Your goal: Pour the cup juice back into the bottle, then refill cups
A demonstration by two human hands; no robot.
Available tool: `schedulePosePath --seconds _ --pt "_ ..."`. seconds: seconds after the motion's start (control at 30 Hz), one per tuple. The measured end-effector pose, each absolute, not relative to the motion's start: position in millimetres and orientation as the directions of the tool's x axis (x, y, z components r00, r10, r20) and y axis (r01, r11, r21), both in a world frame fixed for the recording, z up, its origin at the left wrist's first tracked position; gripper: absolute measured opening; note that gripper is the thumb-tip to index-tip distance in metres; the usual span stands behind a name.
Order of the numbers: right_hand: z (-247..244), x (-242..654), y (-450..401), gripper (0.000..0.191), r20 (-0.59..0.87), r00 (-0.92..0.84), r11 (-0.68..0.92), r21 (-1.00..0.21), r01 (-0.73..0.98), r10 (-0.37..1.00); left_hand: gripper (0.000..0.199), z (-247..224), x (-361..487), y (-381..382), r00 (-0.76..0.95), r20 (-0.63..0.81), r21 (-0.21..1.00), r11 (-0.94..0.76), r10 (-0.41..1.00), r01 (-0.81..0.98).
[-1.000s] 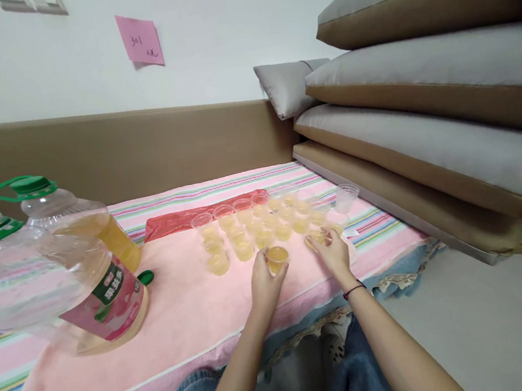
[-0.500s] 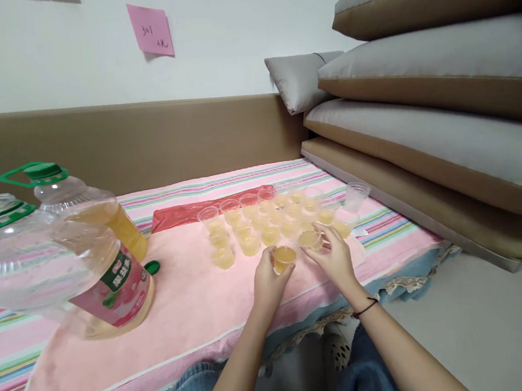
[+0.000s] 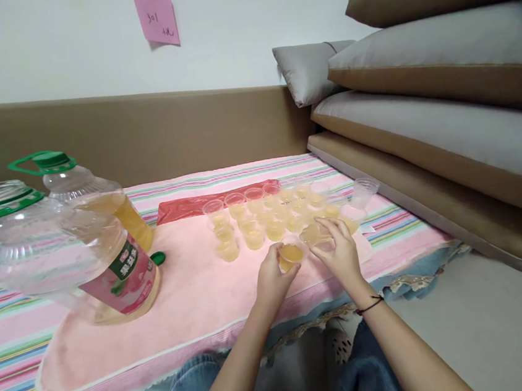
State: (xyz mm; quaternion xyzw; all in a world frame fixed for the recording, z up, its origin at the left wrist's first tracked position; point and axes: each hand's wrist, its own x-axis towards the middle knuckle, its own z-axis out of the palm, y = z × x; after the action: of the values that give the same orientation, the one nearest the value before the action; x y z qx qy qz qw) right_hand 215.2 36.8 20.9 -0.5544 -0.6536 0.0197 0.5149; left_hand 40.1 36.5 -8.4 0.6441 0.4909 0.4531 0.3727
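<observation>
Cup of clear plastic (image 3: 291, 255): yellow liquid inside, above pink cloth mat (image 3: 180, 316)
Left hand (image 3: 269, 277): curled round that cup, forearm angled forward
Right hand (image 3: 342, 254): thumb and fingers gripping second clear plastic cup (image 3: 313, 235), tilted toward the first

The left hand (image 3: 271, 276) and right hand (image 3: 340, 250) are bare, as are both forearms (image 3: 247, 343). A thin, dark cord bracelet (image 3: 370, 306) circles the right wrist, tied with a small knot. Lower down I see blue denim trousers (image 3: 192, 386), and between the knees a pale shoe (image 3: 340, 344) patterned with dark spots, possibly holes.
</observation>
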Motion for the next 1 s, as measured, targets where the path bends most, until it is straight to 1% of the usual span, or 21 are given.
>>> schedulePosePath --seconds 0.8,1.0 --pt "23.5 212.4 35.1 0.054 0.699 0.082 0.412 -0.508 0.757 0.711 0.050 -12.1 39.1 37.1 0.126 0.207 0.933 -0.234 0.970 0.273" --pt "22.6 212.8 35.6 0.057 0.694 0.077 0.409 -0.507 0.758 0.716 0.051 -12.4 38.4 36.9 0.128 0.214 0.930 -0.242 0.968 0.277"
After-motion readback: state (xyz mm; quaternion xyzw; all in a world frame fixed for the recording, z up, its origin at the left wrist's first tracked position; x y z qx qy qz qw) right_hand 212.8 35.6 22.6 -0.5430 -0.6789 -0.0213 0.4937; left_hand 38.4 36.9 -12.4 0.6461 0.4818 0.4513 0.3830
